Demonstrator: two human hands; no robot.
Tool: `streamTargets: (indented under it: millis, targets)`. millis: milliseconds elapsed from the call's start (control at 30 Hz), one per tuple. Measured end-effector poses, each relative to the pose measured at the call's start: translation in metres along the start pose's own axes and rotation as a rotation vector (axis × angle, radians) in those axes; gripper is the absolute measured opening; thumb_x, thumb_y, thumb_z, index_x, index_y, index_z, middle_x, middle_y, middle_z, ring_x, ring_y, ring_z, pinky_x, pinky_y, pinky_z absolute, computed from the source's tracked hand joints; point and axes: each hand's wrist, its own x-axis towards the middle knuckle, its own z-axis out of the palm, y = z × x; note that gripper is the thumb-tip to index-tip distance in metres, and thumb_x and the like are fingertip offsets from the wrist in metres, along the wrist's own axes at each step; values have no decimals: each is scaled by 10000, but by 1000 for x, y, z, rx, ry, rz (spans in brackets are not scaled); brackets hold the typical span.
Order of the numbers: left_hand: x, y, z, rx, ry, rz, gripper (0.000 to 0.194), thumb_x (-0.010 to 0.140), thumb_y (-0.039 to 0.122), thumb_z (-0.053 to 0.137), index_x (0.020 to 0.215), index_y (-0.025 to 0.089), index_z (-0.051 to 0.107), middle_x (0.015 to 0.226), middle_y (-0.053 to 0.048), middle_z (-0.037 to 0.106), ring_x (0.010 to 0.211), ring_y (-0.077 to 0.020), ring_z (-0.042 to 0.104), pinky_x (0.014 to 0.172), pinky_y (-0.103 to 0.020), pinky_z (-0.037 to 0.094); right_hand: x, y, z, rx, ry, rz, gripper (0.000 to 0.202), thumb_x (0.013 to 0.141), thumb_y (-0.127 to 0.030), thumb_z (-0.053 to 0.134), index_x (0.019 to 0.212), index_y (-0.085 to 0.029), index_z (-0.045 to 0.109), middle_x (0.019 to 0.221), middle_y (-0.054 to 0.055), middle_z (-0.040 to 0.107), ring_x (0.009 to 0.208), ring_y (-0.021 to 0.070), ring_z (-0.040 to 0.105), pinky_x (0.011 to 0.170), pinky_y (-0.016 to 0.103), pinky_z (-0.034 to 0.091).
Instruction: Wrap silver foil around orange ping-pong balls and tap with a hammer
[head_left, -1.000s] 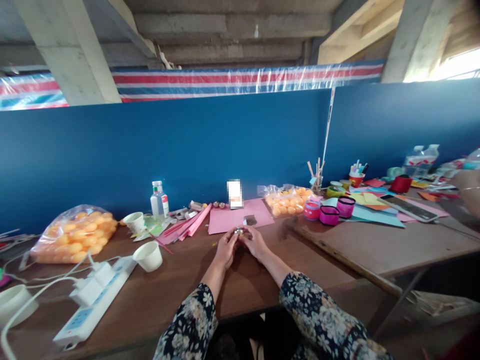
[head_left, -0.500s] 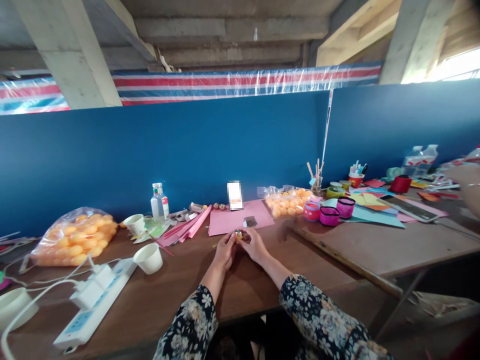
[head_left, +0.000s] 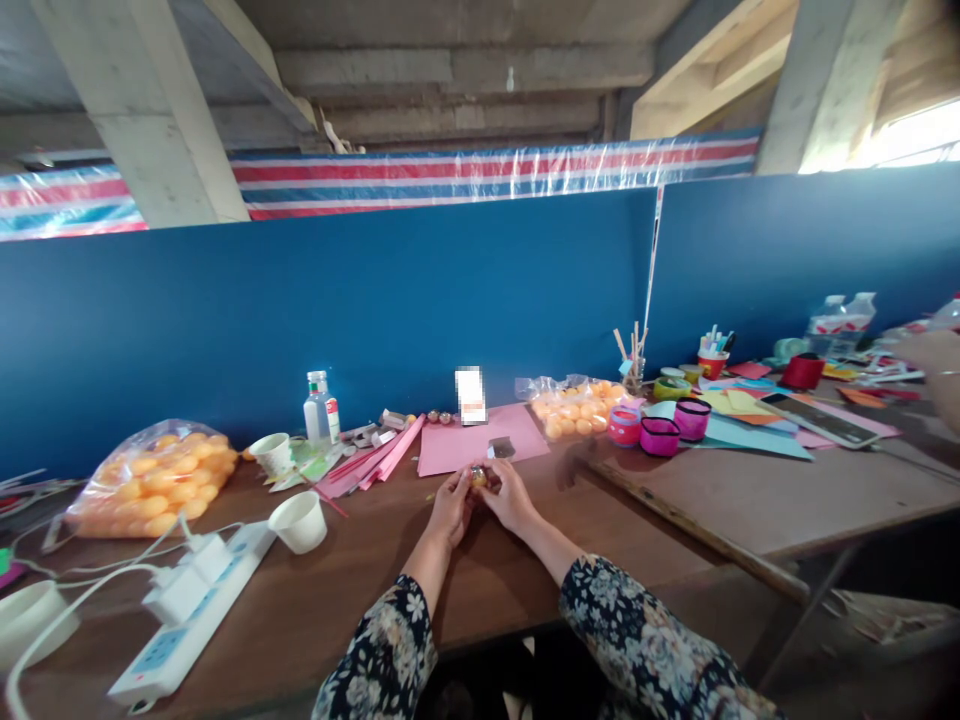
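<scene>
Between my fingertips is a small round ball (head_left: 477,477), shiny silver on top and orange-yellow below. My left hand (head_left: 451,508) is closed on its left side, and my right hand (head_left: 511,496) pinches it from the right. Both hands hover low over the brown table, in front of a pink paper sheet (head_left: 450,446). A small dark grey patch (head_left: 501,447) lies on that sheet, just behind my right hand. At the sheet's back edge are a few small shiny brown balls (head_left: 439,417) and an upright white card or screen, its face blurred.
Bags of orange balls stand left (head_left: 161,480) and back right (head_left: 581,408). Left are a white paper cup (head_left: 298,522), a power strip (head_left: 191,615), a bottle (head_left: 321,412) and pink paper strips (head_left: 390,455). Right are purple bands (head_left: 660,437), coloured papers and a phone (head_left: 821,418). Another person's arm (head_left: 937,360) shows far right.
The view has shifted very slightly. My fingers keep their hold on the ball, with only a small shift around it; everything else stays in place.
</scene>
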Motion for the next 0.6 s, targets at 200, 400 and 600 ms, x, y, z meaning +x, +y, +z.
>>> streamTargets:
  millis: [200, 400, 600]
  targets:
    - [2, -2, -4, 21, 29, -2, 332, 644, 376, 636, 830, 101, 629, 787, -86, 647, 693, -145, 590, 673, -280, 447, 0, 1, -1, 36, -8, 68, 394, 643, -184, 583, 1034, -194, 536, 991, 57, 570, 783, 149, 553, 691, 274, 467]
    - [-2, 1, 4, 23, -16, 15, 382, 658, 344, 630, 978, 136, 606, 905, -93, 646, 810, -170, 593, 748, -297, 443, -1, 2, -1, -119, 43, -3, 401, 642, -83, 512, 1008, -237, 565, 981, 43, 536, 835, 157, 528, 708, 269, 458]
    - [2, -2, -2, 22, 5, -6, 397, 631, 268, 663, 1005, 150, 602, 882, -66, 656, 787, -152, 600, 741, -274, 444, -1, 2, 0, -174, 19, -85, 422, 631, -67, 530, 1012, -245, 569, 987, 44, 514, 904, 171, 508, 810, 301, 427]
